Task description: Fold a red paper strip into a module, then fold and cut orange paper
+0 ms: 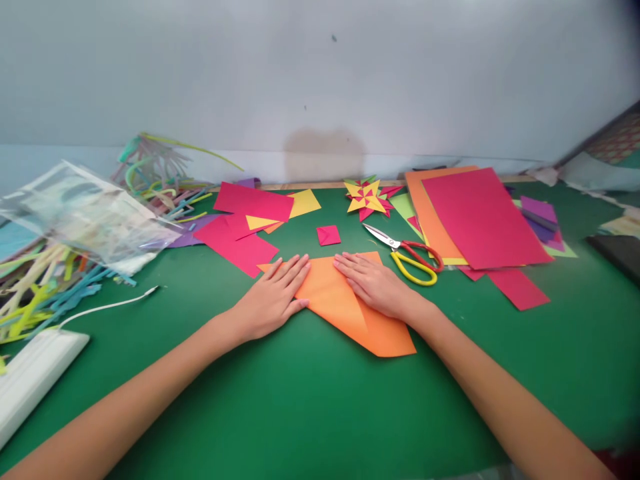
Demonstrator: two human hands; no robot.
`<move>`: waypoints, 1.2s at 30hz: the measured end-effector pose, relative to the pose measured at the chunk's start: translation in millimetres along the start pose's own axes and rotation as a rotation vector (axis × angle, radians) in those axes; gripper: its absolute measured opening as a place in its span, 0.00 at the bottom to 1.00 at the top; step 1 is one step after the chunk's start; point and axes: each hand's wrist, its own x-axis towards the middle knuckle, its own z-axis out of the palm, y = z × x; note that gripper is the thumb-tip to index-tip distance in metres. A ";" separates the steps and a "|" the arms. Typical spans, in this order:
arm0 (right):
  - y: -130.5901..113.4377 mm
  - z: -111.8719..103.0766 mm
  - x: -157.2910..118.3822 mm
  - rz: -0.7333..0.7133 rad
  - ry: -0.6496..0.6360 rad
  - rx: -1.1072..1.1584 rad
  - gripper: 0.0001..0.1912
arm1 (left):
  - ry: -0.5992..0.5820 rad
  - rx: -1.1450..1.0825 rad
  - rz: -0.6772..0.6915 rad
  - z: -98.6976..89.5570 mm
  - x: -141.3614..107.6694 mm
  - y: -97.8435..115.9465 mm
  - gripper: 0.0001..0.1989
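Note:
An orange sheet of paper (340,300) lies folded on the green table (310,413), its fold running slantwise toward me. My left hand (273,297) rests flat on the sheet's left part, fingers stretched out and thumb at its lower left edge. Flat on the upper right part is my right hand (373,283), its fingers extended too. A small red folded square (329,235) sits just beyond the sheet. Scissors (407,255) with red and yellow handles lie to the right of it, blades partly apart.
Red sheets (485,220) overlap orange ones at the right. A paper star (366,198) stands near the wall. Red and yellow pieces (255,202) lie back left. Far left are a clear plastic bag (95,217), coloured strips (37,287) and a white power strip (37,380).

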 end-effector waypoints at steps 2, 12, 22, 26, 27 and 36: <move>-0.8 -1.0 0.5 0.008 -0.006 0.000 0.27 | 0.012 0.026 -0.018 -2.4 -17.1 -6.9 0.38; 0.2 0.5 -1.0 0.012 0.003 0.006 0.26 | 0.038 0.121 -0.088 -13.3 -67.8 -25.9 0.36; 2.5 4.3 -1.4 0.004 -0.001 0.022 0.35 | 0.088 0.070 0.070 -33.0 -0.3 4.8 0.35; 1.9 2.9 -2.2 0.008 -0.010 0.021 0.35 | -0.008 -0.041 0.196 -16.3 29.1 19.2 0.40; 2.1 2.7 -2.4 0.006 -0.016 0.019 0.35 | -0.023 -0.059 0.218 -11.7 30.4 20.9 0.41; 3.7 1.1 -1.8 -0.010 -0.021 0.024 0.37 | -0.123 -0.179 0.351 -15.6 -15.8 33.7 0.44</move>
